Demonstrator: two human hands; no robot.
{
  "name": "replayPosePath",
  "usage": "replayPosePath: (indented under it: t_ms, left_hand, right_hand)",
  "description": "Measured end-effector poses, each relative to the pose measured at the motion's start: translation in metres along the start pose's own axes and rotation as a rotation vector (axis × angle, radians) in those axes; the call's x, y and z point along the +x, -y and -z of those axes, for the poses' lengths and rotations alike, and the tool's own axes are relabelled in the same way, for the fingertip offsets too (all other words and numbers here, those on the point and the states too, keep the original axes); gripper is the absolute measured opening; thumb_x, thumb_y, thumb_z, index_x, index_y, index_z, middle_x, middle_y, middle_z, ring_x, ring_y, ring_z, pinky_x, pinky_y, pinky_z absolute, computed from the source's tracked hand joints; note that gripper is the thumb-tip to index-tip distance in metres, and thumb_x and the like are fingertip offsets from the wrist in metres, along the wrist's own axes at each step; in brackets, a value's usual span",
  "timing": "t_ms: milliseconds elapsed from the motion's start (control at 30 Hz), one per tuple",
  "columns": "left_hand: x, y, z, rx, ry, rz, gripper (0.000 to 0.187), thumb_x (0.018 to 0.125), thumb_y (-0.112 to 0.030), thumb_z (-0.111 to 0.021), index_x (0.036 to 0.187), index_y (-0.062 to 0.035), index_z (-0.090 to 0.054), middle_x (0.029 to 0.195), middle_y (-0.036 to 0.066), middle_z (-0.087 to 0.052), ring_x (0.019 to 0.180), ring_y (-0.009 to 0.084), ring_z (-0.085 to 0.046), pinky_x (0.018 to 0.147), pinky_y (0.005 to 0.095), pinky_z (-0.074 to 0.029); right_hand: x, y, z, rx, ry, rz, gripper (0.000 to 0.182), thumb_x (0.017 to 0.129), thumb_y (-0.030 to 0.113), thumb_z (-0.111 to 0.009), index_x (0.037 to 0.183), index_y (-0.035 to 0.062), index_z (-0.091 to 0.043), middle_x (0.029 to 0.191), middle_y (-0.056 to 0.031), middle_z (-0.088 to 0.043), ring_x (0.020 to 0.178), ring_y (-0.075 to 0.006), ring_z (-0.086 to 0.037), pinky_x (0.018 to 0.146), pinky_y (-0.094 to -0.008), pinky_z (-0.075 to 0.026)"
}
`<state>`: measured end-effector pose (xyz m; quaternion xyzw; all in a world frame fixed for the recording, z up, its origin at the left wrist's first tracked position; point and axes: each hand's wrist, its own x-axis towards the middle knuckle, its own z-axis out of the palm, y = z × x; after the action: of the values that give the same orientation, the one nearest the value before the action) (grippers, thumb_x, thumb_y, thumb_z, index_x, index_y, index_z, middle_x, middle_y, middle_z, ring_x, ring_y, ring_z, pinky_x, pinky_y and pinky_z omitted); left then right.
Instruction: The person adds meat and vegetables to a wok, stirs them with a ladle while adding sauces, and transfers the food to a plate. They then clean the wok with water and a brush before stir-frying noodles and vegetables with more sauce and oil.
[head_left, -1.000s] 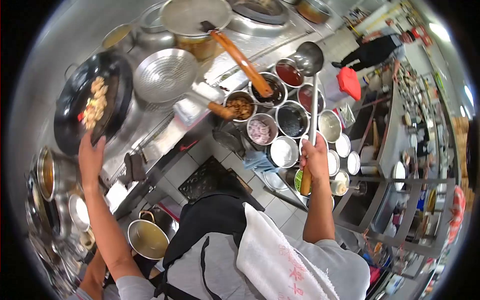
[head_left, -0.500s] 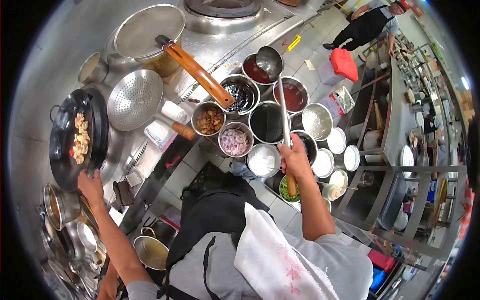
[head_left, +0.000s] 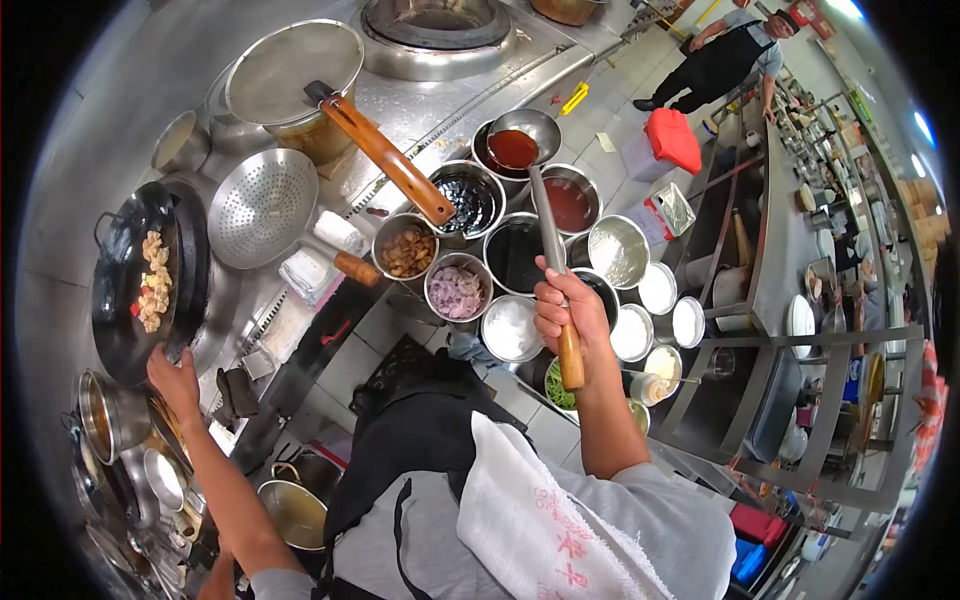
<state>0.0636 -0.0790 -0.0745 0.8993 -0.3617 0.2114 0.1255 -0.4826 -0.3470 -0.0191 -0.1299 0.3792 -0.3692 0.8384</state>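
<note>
A ladle [head_left: 548, 215] is gripped by its wooden handle in my right hand [head_left: 572, 310], fingers wrapped round it. Its bowl holds red sauce [head_left: 513, 149] and sits over a steel pot at the far end of the pot cluster. At the left, my left hand [head_left: 175, 380] is closed at the near edge of a black wok [head_left: 112, 290]; the exact grip is partly hidden. Yellowish cooked pieces with bits of red [head_left: 153, 285] lie in a strip inside the wok.
Beside the wok rest a perforated strainer [head_left: 262, 205] and a large pot [head_left: 305, 135] with a wooden-handled utensil [head_left: 390, 165] across it. Pots of chopped onion [head_left: 458, 292], browned pieces [head_left: 408, 250] and dark liquid [head_left: 470, 200] stand close together. Another person [head_left: 725, 60] stands at the back right.
My right hand has lifted and tilted the ladle; its bowl now shows red sauce where before its inside looked dark. My left hand stays at the wok, and the whole view has shifted slightly.
</note>
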Motion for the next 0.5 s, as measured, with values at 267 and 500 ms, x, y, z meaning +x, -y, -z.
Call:
replayPosePath:
  t_ms: [267, 500]
  left_hand:
    - [-0.004, -0.003, -0.002, -0.022, 0.021, 0.044, 0.057, 0.077, -0.021, -0.07, 0.125, 0.0001, -0.047, 0.124, 0.023, -0.049, 0.12, 0.0382, -0.041, 0.102, 0.0452, -0.031]
    - [-0.018, -0.004, -0.005, -0.082, -0.044, -0.031, 0.072, 0.073, -0.018, -0.073, 0.135, -0.0032, -0.039, 0.141, 0.023, -0.036, 0.13, 0.041, -0.03, 0.11, 0.0488, -0.022]
  right_hand:
    - [0.002, 0.014, 0.013, 0.28, 0.198, -0.104, 0.019, 0.094, 0.014, -0.051, 0.112, 0.0102, -0.053, 0.062, 0.0026, -0.042, 0.042, -0.0063, -0.037, 0.036, -0.023, -0.032]
    - [-0.012, 0.006, -0.033, -0.241, -0.014, 0.105, 0.031, 0.092, 0.01, -0.05, 0.123, 0.0094, -0.047, 0.063, 0.0013, -0.037, 0.04, -0.0076, -0.034, 0.035, -0.0251, -0.031]
